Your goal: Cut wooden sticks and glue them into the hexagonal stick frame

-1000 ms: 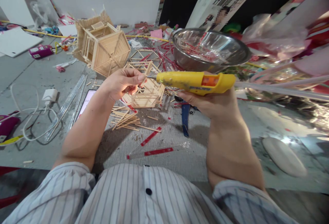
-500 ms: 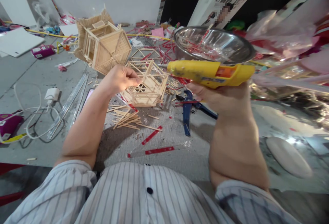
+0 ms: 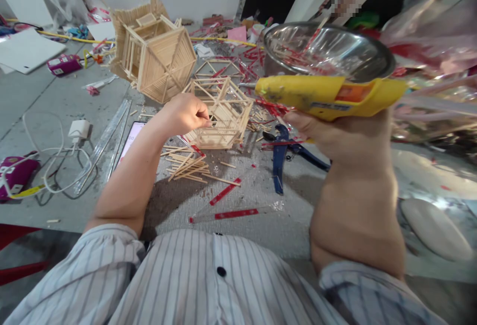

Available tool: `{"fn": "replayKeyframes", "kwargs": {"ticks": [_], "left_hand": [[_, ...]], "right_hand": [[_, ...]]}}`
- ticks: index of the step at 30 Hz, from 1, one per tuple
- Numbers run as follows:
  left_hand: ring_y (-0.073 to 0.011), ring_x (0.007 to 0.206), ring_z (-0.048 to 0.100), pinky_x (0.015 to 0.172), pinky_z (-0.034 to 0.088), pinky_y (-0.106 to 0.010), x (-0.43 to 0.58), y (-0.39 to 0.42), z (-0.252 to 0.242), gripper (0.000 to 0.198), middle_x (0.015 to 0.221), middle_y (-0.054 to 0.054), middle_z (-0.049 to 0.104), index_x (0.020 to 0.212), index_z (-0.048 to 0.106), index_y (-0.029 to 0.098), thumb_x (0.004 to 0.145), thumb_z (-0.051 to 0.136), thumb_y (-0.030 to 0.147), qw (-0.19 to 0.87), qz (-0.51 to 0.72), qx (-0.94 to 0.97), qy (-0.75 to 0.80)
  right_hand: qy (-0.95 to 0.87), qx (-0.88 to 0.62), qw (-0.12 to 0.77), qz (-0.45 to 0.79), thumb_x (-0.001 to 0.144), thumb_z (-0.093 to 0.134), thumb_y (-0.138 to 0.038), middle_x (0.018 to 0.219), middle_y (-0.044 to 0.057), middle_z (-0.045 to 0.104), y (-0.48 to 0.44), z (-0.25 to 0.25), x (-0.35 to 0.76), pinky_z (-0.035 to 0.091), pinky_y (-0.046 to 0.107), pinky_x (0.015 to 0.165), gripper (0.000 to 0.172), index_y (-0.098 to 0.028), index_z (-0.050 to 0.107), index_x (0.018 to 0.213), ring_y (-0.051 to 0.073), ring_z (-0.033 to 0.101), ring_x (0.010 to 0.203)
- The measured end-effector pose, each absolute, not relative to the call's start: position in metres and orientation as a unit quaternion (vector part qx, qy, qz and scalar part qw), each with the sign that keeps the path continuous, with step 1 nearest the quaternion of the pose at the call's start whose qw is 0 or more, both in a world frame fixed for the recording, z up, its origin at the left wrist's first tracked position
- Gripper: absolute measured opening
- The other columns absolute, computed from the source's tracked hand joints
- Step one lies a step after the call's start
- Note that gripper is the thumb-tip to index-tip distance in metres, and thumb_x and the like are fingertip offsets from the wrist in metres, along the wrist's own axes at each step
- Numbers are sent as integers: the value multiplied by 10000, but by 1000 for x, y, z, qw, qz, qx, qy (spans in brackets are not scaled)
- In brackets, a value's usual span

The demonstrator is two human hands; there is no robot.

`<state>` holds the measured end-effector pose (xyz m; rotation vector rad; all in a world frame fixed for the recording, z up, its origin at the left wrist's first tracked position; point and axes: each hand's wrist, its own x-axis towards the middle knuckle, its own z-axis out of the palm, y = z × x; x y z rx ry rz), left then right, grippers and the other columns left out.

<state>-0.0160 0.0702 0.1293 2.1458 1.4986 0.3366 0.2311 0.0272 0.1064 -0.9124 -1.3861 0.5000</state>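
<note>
My right hand (image 3: 328,133) grips a yellow glue gun (image 3: 328,96), held level with its nozzle pointing left above the floor. My left hand (image 3: 184,114) has its fingers pinched together against the near left side of a small hexagonal frame of wooden sticks (image 3: 221,114); what the fingertips pinch is too small to make out. A larger stick-built house (image 3: 156,56) lies on its side behind it. Loose wooden sticks (image 3: 186,163) are scattered just in front of the small frame.
A steel bowl (image 3: 328,51) holding red sticks stands behind the glue gun. Blue pliers (image 3: 279,158) and red strips (image 3: 227,205) lie on the grey floor. A phone (image 3: 130,141), white charger and cable (image 3: 76,131) and clear rods (image 3: 106,141) lie at the left.
My left hand has dropped from the gun's nozzle to the small stick frame. My right hand has drawn the glue gun back to the right and slightly up.
</note>
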Motion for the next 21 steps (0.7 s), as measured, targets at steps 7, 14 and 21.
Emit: {"fn": "replayKeyframes", "kwargs": {"ticks": [7, 14, 21], "left_hand": [[-100, 610, 466, 609, 273, -228, -18, 71, 130, 97, 547, 17, 567, 645, 700, 161, 668, 679, 252, 263, 129, 798, 526], [-109, 678, 519, 646, 300, -221, -21, 75, 126, 132, 632, -2, 621, 686, 707, 147, 678, 656, 268, 252, 115, 816, 507], [-98, 701, 552, 695, 336, -227, -19, 72, 131, 245, 732, -10, 674, 829, 740, 134, 771, 573, 303, 178, 33, 847, 501]], "right_hand": [[-604, -410, 647, 219, 430, 888, -293, 759, 1, 678, 25, 108, 229, 596, 425, 754, 412, -183, 640, 740, 173, 662, 708], [-625, -388, 648, 197, 475, 894, -355, 784, 8, 696, 28, 103, 234, 612, 412, 770, 412, -165, 663, 758, 158, 679, 720], [-662, -395, 617, 156, 540, 836, -503, 835, -15, 696, 31, 98, 240, 600, 463, 854, 452, -181, 660, 804, 150, 701, 784]]}}
